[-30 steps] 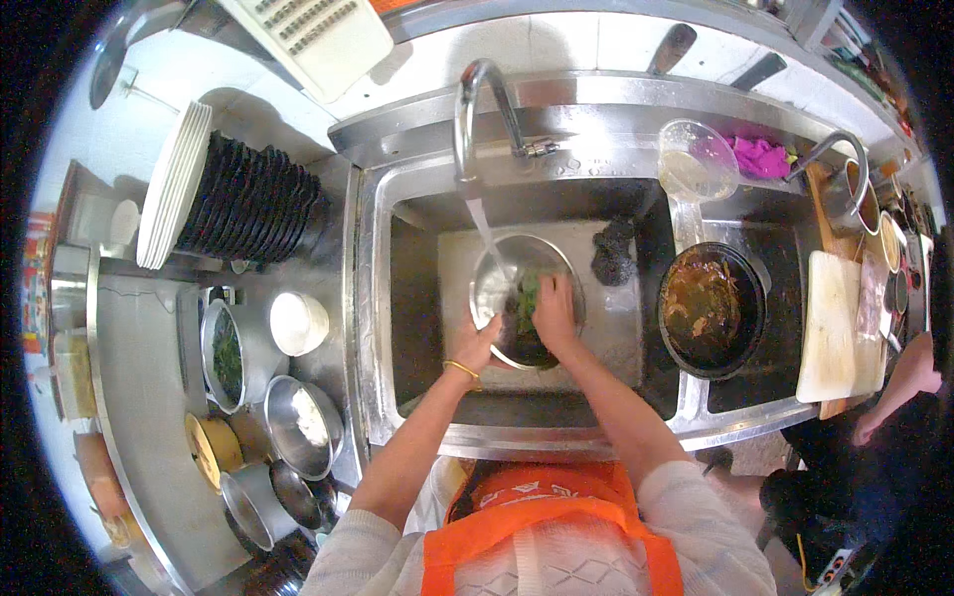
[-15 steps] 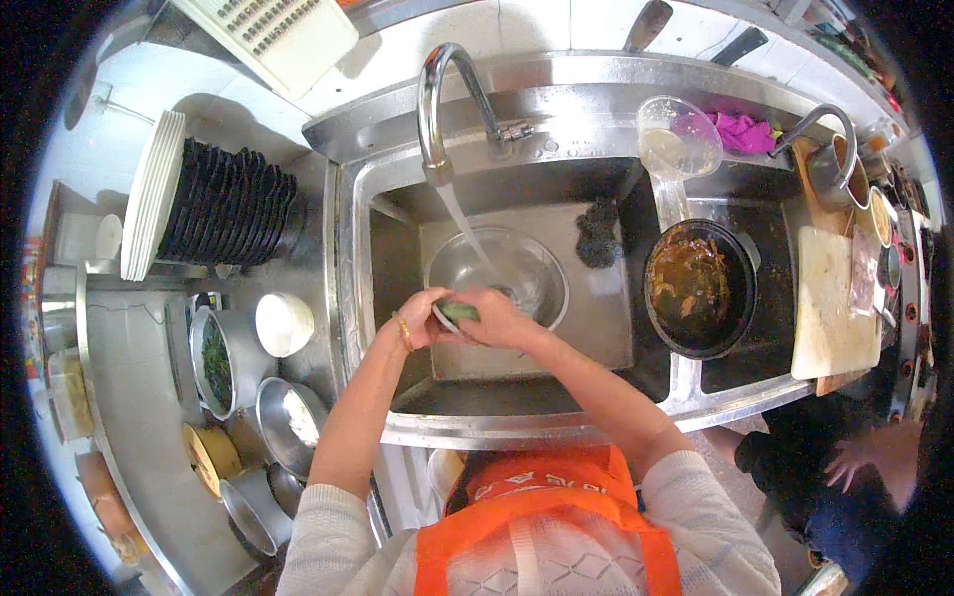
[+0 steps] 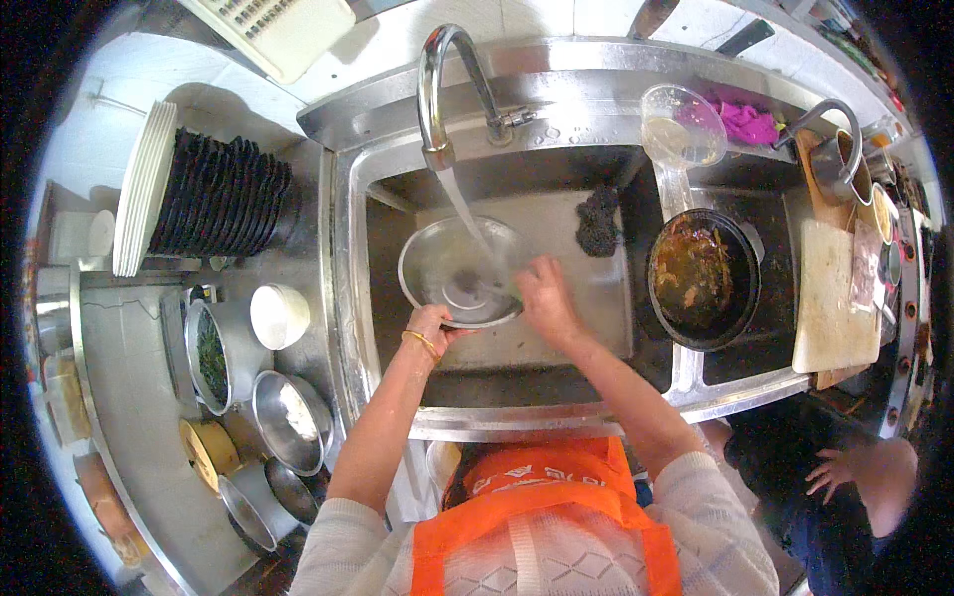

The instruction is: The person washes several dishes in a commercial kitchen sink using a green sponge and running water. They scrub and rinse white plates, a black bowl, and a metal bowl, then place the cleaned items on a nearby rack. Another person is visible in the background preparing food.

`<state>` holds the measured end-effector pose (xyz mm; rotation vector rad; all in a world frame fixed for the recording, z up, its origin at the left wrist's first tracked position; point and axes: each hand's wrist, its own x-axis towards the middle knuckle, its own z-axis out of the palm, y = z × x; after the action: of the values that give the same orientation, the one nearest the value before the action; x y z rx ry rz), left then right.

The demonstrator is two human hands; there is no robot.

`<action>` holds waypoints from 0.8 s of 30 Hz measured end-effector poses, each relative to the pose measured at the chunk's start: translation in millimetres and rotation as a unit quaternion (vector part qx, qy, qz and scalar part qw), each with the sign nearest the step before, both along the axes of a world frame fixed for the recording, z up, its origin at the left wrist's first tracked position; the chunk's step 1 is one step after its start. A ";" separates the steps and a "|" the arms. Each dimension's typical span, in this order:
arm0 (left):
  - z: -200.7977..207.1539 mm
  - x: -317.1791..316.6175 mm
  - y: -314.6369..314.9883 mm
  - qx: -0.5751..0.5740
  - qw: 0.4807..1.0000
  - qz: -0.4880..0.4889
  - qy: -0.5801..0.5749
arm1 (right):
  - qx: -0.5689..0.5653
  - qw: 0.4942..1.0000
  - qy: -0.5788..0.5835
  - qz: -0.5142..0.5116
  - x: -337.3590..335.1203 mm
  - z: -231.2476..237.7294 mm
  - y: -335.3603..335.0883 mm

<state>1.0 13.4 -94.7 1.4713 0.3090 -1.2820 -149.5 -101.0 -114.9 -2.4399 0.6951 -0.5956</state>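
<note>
Apart from each other the two hands are now standing, while in the earlier frame they were meeting over the near side of the metal bowl (image 3: 429, 266); the bowl itself is also sitting a little farther to the left. It is resting in the left, larger basin of the sink (image 3: 586, 303), under the faucet (image 3: 431, 109), and water (image 3: 460, 204) is running down into it. The left hand (image 3: 437, 324) is holding the bowl at its near rim, closed around the edge, with the fingers seeming to go underneath. The right hand (image 3: 547, 298) is keeping just beside the right edge of the bowl, with its fingers curling narrowly together; because it is blurring, I cannot tell if something is lying inside the fingers, or if they are touching the rim. As I judge, the bowl is having a thin and stiff wall, so it is probably feeling light when empty, but the collecting water is making it heavier and letting the weight move from side to side. The wet, smooth metal is likely becoming slippery, though it is hardly risking to break. For taking hold, the rim is offering the best place: a thumb over the edge and fingers supporting below, as the left hand seems to be doing, while a palm pressing only on the round outer wall is more easily sliding.
</note>
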 end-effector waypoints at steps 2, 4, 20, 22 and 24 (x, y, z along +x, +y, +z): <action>-2.5 -6.0 -7.3 0.006 0.998 0.053 -0.015 | 0.007 1.000 -0.014 0.004 12.3 8.7 16.0; -3.6 -8.3 -12.1 0.094 0.991 0.057 -0.077 | 0.046 0.996 -0.048 0.054 18.1 16.0 33.3; 26.3 -17.9 -16.3 -0.007 0.986 -0.168 0.005 | 0.555 0.824 -0.110 0.010 80.8 -2.7 1.8; 28.6 10.4 -23.2 -0.017 0.979 -0.203 -0.002 | 0.640 0.763 -0.056 0.078 58.9 14.0 7.1; 30.1 38.3 -26.0 0.054 0.908 -0.391 -0.139 | 0.341 0.914 0.030 0.219 38.5 22.8 8.7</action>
<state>39.3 -12.6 -64.5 1.9395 -0.4611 -1.6522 -111.0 -92.3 -92.1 -1.8572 0.2805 -0.0680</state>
